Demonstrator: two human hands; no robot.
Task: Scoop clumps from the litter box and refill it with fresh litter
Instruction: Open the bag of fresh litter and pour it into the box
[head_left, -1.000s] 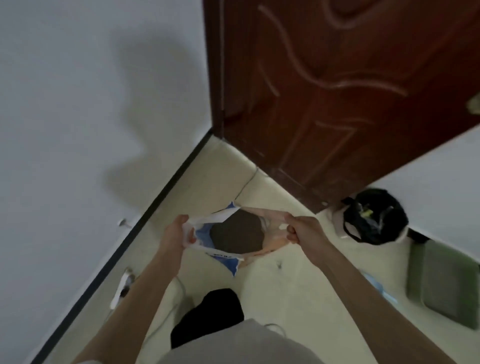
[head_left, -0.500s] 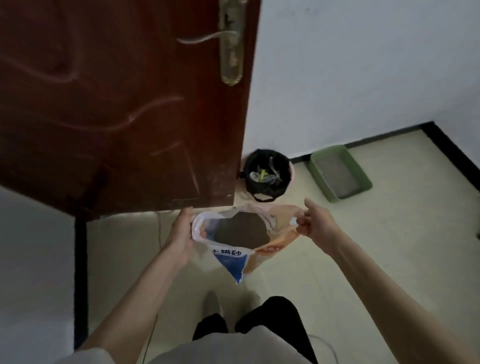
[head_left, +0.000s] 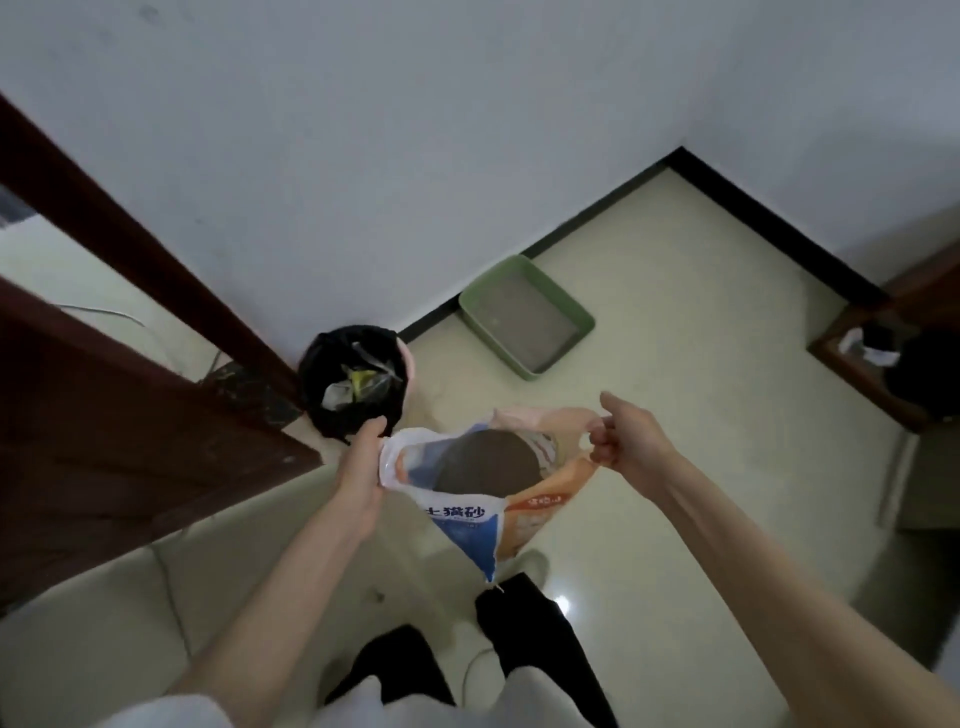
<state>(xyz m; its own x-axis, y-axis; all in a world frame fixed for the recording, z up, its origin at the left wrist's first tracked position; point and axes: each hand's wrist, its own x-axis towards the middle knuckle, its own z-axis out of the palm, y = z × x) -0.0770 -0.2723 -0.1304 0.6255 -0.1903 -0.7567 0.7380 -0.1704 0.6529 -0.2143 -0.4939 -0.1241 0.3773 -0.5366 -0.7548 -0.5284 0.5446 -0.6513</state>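
Note:
I hold an open bag of cat litter (head_left: 470, 512) in front of me, blue, white and orange, with dark brown litter showing in its mouth. My left hand (head_left: 361, 473) grips the bag's left rim. My right hand (head_left: 623, 439) pinches the right rim, and the mouth is stretched wide between them. The green litter box (head_left: 576, 312) sits on the floor against the wall, ahead and to the right, with grey litter inside. No scoop is in view.
A bin lined with a black bag (head_left: 353, 387) holds rubbish, just ahead of my left hand by the door frame. The dark wooden door (head_left: 114, 431) stands open on the left. A wooden piece of furniture (head_left: 878, 353) is at the right. My legs are below.
The view has swung right, from the door to the corner with the litter box. Both hands keep hold of the bag, which is now nearer the bin and the box.

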